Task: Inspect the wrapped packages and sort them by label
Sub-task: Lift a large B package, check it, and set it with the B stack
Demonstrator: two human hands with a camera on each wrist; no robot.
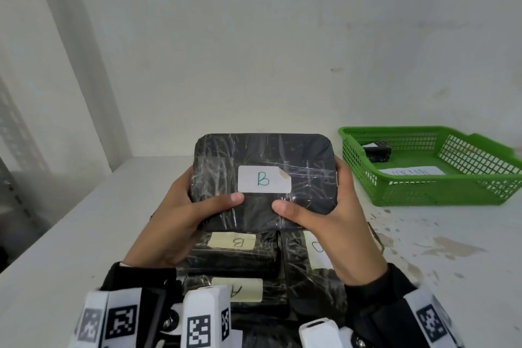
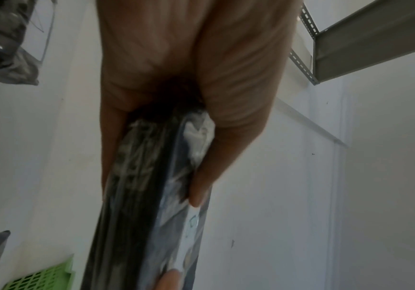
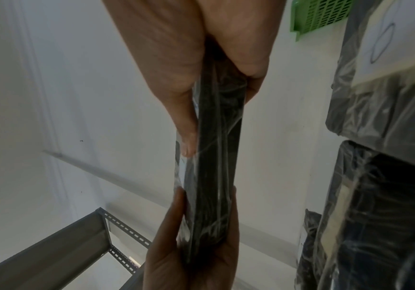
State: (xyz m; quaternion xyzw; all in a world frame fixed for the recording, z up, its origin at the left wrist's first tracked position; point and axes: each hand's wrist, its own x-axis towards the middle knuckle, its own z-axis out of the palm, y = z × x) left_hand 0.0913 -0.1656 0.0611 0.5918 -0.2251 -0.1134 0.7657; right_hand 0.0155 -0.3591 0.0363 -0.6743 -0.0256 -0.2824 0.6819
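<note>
A flat black package [image 1: 262,155] wrapped in clear film is held up above the table, its white label [image 1: 264,179] reading B in green. My left hand [image 1: 186,206] grips its left edge, thumb on the front face. My right hand [image 1: 330,206] grips the right edge the same way. The left wrist view shows the package [image 2: 136,196] edge-on between thumb and fingers, and so does the right wrist view of the package [image 3: 216,157]. Below the hands lie more wrapped packages: one labelled B [image 1: 234,241], one labelled A [image 1: 240,288], and one with a partly hidden label [image 1: 316,251].
A green mesh basket [image 1: 423,192] stands at the right on the white table [image 1: 70,234], holding a small black item [image 1: 377,150] and a paper slip [image 1: 412,171]. A white wall is close behind. A grey slotted shelf frame [image 3: 117,231] appears in the wrist views.
</note>
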